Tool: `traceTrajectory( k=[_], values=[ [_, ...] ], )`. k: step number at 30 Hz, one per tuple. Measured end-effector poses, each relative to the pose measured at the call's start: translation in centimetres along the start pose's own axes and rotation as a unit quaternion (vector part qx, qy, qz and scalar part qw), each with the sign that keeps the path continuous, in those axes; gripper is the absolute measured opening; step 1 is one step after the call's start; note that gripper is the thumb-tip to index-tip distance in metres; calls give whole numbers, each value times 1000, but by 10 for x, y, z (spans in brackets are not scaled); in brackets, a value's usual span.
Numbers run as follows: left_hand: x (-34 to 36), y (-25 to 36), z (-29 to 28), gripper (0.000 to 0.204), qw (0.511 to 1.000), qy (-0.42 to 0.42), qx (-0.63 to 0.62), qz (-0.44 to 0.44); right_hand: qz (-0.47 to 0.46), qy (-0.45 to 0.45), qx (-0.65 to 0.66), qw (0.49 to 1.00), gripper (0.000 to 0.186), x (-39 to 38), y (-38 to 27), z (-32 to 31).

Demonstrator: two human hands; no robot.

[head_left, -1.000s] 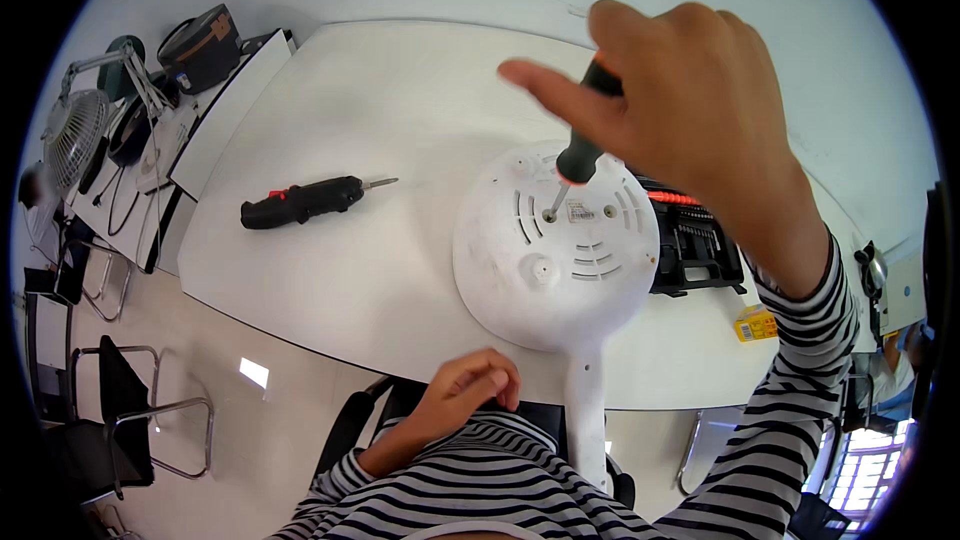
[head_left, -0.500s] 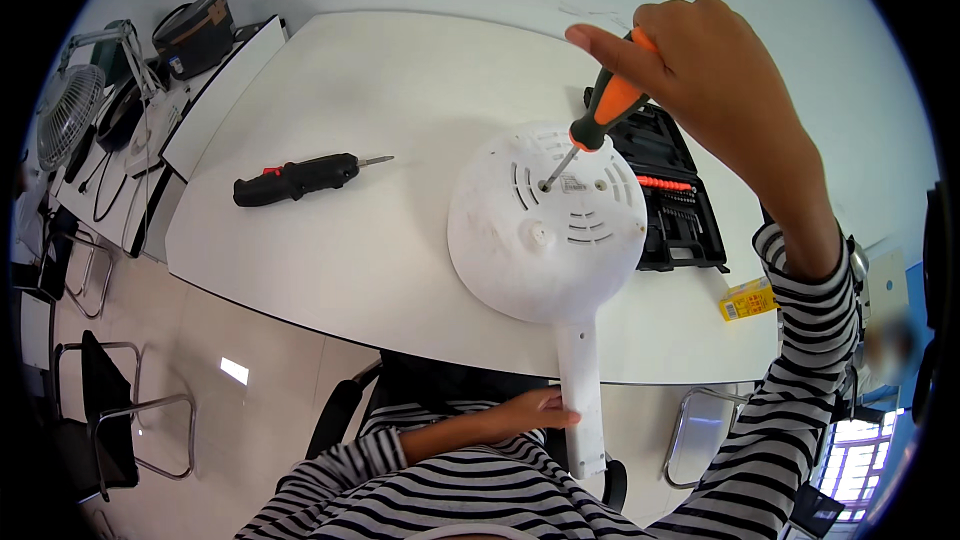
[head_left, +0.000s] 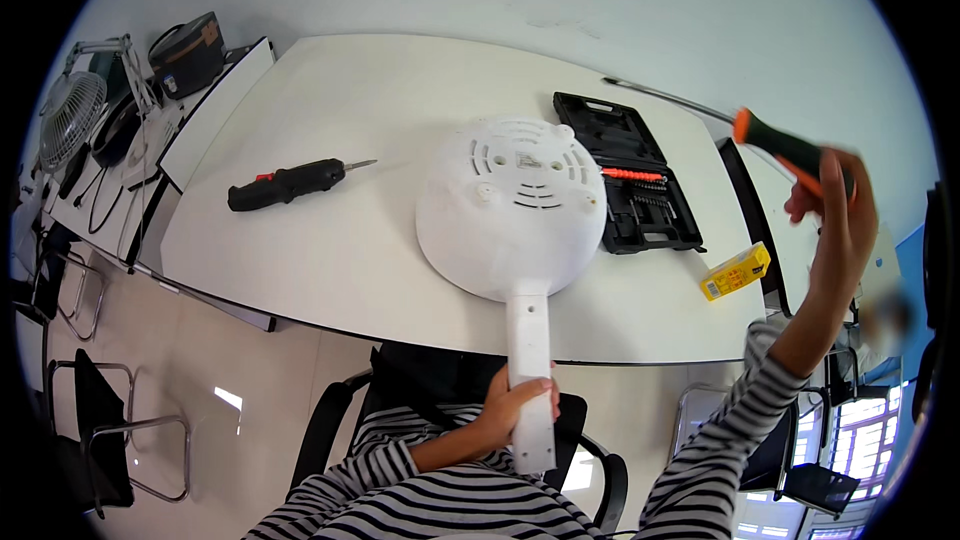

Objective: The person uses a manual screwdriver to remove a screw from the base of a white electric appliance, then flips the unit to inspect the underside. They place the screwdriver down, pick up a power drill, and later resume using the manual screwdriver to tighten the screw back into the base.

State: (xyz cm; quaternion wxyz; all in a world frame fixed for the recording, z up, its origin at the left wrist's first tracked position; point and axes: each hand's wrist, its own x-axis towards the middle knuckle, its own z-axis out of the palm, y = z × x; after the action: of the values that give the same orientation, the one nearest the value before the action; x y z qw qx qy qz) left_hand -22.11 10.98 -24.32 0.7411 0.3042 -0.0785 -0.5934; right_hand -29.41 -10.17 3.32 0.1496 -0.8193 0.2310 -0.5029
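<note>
At six o'clock, my left hand (head_left: 503, 413) grips a white plastic handle (head_left: 528, 340). At three, my right hand (head_left: 846, 212) grasps a long orange-and-black screwdriver (head_left: 785, 146).

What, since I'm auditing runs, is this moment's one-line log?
left hand: gripping handle; right hand: holding screwdriver; black tool: on table; case: open

A caged fan (head_left: 72, 122) stood at the upper left of the frame, a dark bag (head_left: 188, 58) above and right of it. A black metal-framed chair (head_left: 100, 420) was at the lower left, a yellow carton (head_left: 735, 272) right of centre, a barred window (head_left: 865, 450) lower right.
</note>
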Motion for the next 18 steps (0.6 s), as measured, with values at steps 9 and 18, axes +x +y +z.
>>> traceTrajectory(
  k=[9, 18],
  values=[
    [-20, 53, -22, 37, 993, 14, 114, 38, 181, 143, 433, 871, 31, -119, 64, 27],
    [-38, 103, -45, 39, 951, 60, 281, 116, 332, 114, 704, 618, 52, -155, 52, 74]
  ],
)
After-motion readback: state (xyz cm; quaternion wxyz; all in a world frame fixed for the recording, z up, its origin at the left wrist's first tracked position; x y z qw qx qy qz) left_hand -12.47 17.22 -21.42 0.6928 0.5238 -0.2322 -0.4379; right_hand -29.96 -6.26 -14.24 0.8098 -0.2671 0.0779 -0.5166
